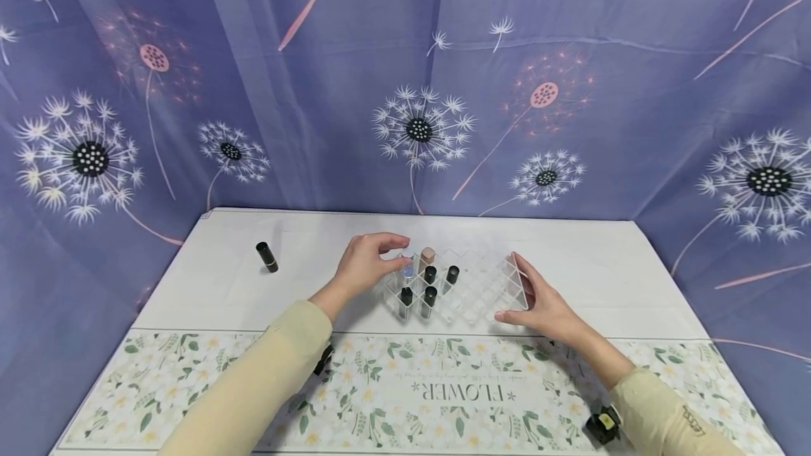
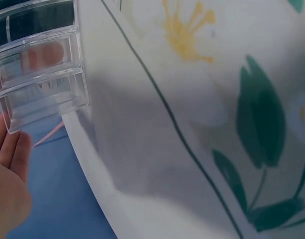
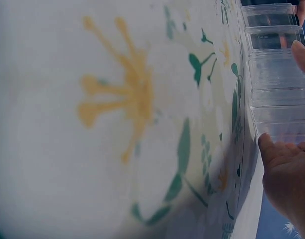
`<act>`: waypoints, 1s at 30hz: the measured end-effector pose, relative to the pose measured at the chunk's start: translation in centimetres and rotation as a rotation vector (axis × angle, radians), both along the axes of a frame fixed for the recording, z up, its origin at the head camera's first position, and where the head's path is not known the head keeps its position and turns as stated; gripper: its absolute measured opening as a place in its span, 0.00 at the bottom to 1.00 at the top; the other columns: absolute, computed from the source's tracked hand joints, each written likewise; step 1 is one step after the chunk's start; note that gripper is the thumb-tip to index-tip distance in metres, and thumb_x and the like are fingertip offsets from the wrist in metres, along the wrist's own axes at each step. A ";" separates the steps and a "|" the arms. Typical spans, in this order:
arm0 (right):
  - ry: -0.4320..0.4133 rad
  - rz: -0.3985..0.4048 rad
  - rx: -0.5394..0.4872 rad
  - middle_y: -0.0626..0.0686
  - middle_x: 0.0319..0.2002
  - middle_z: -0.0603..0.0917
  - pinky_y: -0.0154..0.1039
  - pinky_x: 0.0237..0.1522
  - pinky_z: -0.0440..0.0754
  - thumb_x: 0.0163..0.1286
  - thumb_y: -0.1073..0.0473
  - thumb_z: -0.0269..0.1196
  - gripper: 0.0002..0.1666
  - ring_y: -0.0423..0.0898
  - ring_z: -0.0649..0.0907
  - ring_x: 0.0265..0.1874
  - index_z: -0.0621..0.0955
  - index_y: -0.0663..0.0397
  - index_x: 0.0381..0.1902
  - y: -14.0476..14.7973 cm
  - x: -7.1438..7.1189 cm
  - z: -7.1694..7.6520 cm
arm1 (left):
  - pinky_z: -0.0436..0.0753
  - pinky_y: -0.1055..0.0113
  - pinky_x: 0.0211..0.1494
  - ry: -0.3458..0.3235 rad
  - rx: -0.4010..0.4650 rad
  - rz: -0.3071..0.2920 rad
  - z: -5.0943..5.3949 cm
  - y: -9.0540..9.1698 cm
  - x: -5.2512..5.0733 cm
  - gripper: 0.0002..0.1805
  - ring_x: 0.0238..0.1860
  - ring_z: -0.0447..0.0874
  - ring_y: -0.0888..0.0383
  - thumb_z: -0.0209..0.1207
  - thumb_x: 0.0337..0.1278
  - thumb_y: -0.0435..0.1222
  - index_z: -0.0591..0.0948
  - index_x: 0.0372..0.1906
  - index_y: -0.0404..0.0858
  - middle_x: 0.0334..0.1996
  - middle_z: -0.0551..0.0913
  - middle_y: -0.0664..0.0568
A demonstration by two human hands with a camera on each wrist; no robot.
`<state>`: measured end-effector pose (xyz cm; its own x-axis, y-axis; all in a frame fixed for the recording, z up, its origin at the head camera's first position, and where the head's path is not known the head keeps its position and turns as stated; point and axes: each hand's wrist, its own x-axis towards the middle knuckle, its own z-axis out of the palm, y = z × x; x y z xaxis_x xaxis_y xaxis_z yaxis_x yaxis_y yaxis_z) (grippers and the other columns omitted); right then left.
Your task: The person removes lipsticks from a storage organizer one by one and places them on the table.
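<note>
Six small tubes stand in the clear plastic rack of square compartments [image 1: 475, 294], all toward its left half, so the filling looks partly done. They are four black-capped cosmetic tubes [image 1: 453, 274], one tan, rose-toned tube [image 1: 427, 257] on the far side, and one pale tube with a bluish body [image 1: 408, 269] at the far left corner. The rack sits a little right of the middle of the white-covered desk [image 1: 209, 294], just beyond the floral strip with FLOWER printed on it [image 1: 355, 400]. The left grip [image 1: 364, 262] is at that far left corner, thumb and forefinger parted about the top of the bluish tube; whether they pinch it or merely touch it, I cannot tell. In the left wrist view the other fingers lie relaxed beside the rack's end. The right grip [image 1: 541, 305] spans the rack's right end, thumb at the near corner and fingers round the far side, bent enough to hold it steady, it seems. The bluish tube appears seated or nearly so, though how deep it sits is hard to judge. One slim black tube with a gold band [image 1: 267, 257] is outside the rack, well apart at the far left of the desk; it is probably what remains, with compartments toward the right end where no tube shows.
</note>
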<state>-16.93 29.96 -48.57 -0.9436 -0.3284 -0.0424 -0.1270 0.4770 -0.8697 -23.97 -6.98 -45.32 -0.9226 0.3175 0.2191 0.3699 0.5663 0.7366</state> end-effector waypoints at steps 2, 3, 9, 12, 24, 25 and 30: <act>0.003 -0.001 0.003 0.68 0.86 0.46 0.63 0.76 0.62 0.66 0.57 0.79 0.72 0.71 0.54 0.82 0.41 0.51 0.89 0.0 0.0 0.0 | 0.86 0.56 0.66 0.007 -0.007 -0.005 0.1 0.1 0.0 0.21 0.57 0.91 0.49 0.77 0.60 0.41 0.90 0.57 0.41 0.54 0.92 0.53; 0.004 -0.001 0.005 0.68 0.86 0.46 0.63 0.76 0.62 0.66 0.57 0.79 0.72 0.71 0.54 0.82 0.41 0.51 0.89 0.0 0.0 0.0 | 0.86 0.56 0.66 0.011 -0.010 -0.005 0.1 0.1 0.0 0.20 0.57 0.91 0.50 0.77 0.60 0.41 0.91 0.57 0.41 0.54 0.92 0.53; 0.004 -0.002 0.003 0.68 0.86 0.47 0.63 0.75 0.63 0.65 0.57 0.79 0.72 0.71 0.55 0.82 0.41 0.52 0.89 0.0 0.0 -0.1 | 0.87 0.57 0.64 0.033 -0.020 0.000 0.0 0.4 -0.2 0.19 0.54 0.92 0.51 0.78 0.60 0.41 0.91 0.54 0.41 0.52 0.93 0.53; 0.005 -0.001 0.001 0.68 0.86 0.47 0.63 0.75 0.64 0.66 0.57 0.79 0.72 0.71 0.55 0.82 0.41 0.51 0.89 0.0 0.0 -0.1 | 0.87 0.58 0.62 0.044 -0.020 0.009 0.0 0.5 -0.1 0.18 0.53 0.93 0.52 0.78 0.60 0.41 0.92 0.53 0.41 0.51 0.93 0.54; 0.013 0.003 0.016 0.69 0.85 0.48 0.63 0.75 0.65 0.66 0.56 0.79 0.72 0.71 0.56 0.82 0.41 0.51 0.89 0.0 -0.1 0.1 | 0.88 0.61 0.61 0.052 0.032 0.033 1.2 0.5 0.3 0.17 0.53 0.93 0.53 0.78 0.58 0.38 0.92 0.52 0.43 0.49 0.93 0.54; 0.013 0.004 0.015 0.69 0.85 0.48 0.63 0.75 0.65 0.66 0.56 0.79 0.72 0.71 0.56 0.82 0.41 0.51 0.89 0.0 -0.1 0.1 | 0.88 0.61 0.62 0.047 0.035 0.034 1.4 0.5 0.3 0.17 0.53 0.93 0.53 0.78 0.58 0.38 0.92 0.52 0.43 0.49 0.93 0.54; 0.010 0.007 0.009 0.69 0.86 0.47 0.63 0.75 0.63 0.66 0.57 0.79 0.72 0.71 0.55 0.82 0.41 0.52 0.89 -0.1 0.0 0.1 | 0.87 0.61 0.62 0.044 0.034 0.023 2.3 0.4 0.1 0.17 0.54 0.93 0.53 0.77 0.60 0.39 0.92 0.54 0.42 0.51 0.93 0.53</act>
<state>-16.94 29.91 -48.46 -0.9418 -0.3342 -0.0358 -0.1390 0.4840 -0.8640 -23.86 -6.55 -43.04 -0.9188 0.2883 0.2697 0.3894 0.5499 0.7389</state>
